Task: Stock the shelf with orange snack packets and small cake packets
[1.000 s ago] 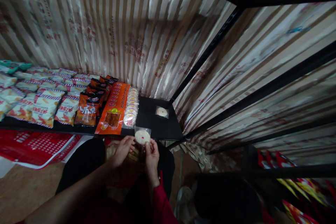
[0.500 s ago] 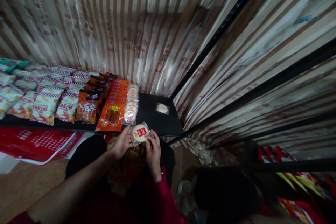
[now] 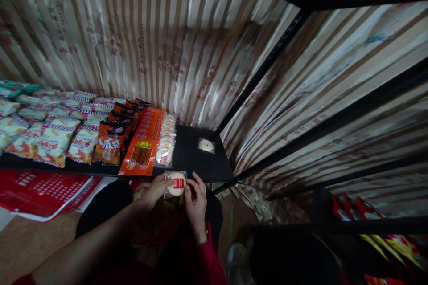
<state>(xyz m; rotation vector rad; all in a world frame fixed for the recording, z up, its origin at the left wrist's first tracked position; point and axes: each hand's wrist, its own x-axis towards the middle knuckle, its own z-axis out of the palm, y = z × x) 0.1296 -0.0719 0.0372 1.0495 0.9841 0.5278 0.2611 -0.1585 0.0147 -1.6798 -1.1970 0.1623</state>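
A round pale cracker in a clear wrapper with a red label [image 3: 177,184] is held in front of the shelf's front edge. My left hand [image 3: 154,192] grips its left side, thumb on top. At its right edge, the thumb and forefinger of my right hand [image 3: 196,200] pinch the wrapper. Just beyond stands a row of similar wrapped crackers [image 3: 166,142] on the black shelf [image 3: 190,160]. One more wrapped cracker [image 3: 206,145] lies flat by itself near the shelf's right end, its plain side up.
Left of the cracker row are an orange snack packet [image 3: 142,142], dark orange bags [image 3: 109,142] and several white snack bags [image 3: 55,142]. A red basket [image 3: 50,191] sits below the shelf. Black posts [image 3: 264,73] rise at right, before a striped curtain [image 3: 187,44]. Other packets [image 3: 357,207] are at lower right.
Both hands have lowered slightly with the wrapped cracker, which is now turned so its label sits more level. The view has tilted a little, shifting the shelf down.
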